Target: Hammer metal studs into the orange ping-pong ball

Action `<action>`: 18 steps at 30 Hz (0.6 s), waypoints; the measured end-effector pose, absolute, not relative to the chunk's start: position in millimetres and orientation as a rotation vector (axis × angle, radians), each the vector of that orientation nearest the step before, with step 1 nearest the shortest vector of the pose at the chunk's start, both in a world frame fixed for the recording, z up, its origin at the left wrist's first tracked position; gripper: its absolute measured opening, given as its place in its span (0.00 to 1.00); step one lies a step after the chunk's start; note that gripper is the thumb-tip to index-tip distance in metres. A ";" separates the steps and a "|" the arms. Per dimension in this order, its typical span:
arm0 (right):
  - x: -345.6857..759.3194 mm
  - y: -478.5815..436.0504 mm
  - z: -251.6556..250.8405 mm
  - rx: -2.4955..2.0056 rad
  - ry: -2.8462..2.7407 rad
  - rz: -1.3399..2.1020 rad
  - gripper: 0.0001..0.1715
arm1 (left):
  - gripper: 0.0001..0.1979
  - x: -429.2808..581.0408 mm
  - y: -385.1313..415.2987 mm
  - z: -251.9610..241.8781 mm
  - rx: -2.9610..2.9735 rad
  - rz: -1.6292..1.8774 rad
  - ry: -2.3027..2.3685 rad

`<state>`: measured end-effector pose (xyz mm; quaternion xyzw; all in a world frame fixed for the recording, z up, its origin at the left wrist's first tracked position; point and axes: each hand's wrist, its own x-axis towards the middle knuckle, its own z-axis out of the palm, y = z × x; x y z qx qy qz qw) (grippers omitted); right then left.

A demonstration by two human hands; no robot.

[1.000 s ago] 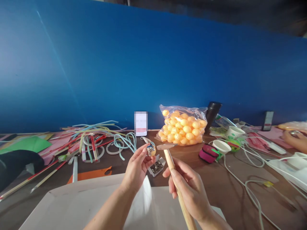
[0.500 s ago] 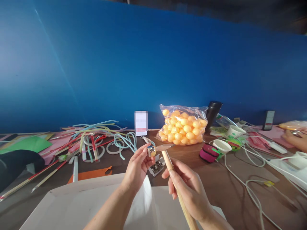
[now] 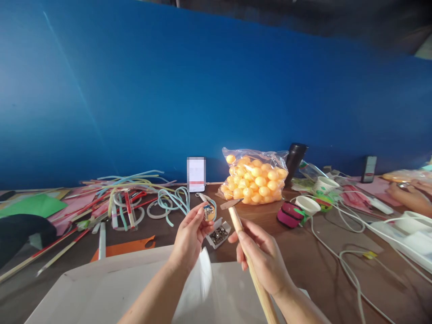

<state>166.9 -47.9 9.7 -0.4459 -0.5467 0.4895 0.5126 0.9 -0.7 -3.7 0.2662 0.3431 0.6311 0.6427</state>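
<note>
My left hand [image 3: 189, 234] pinches a shiny silver ball [image 3: 209, 213] between thumb and fingers, held up over the desk. In my right hand [image 3: 261, 252] is a long pale wooden stick [image 3: 251, 265], slanting up and left. Across its upper end sits a thin, dark, pointed piece [image 3: 231, 204]; how it is fixed I cannot tell. A gap separates this end from the ball. Behind and between my hands stands a small white box [image 3: 212, 242] of little dark metal pieces. White sheet material [image 3: 135, 283] lies under my forearms.
A clear bag of orange balls [image 3: 254, 180] and a black bottle [image 3: 296, 162] stand at the back. Left are tangled tubes [image 3: 173, 200], sticks and coloured paper [image 3: 37, 204]. Right are a magenta pouch [image 3: 289, 214], cups [image 3: 308, 205], white cables [image 3: 337, 252] and another person's hand [image 3: 410, 198].
The view has shifted slightly, so most things sit a little further left. Both hands keep their hold on the ball and the stick, and the gap between them looks slightly wider.
</note>
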 end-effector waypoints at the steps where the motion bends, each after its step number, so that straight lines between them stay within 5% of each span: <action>1: 170.2 -42.8 7.1 -1.141 -1.312 1.108 0.25 | 0.22 0.8 -0.7 -3.2 0.605 1.450 0.806; 6: 190.4 -17.9 -9.2 -1.658 -1.672 0.554 0.23 | 0.23 0.8 -4.6 -0.6 0.644 1.482 0.863; 18: 192.9 -17.7 -16.1 -2.092 -1.936 0.304 0.23 | 0.25 1.9 -4.2 -0.9 0.685 1.481 0.940</action>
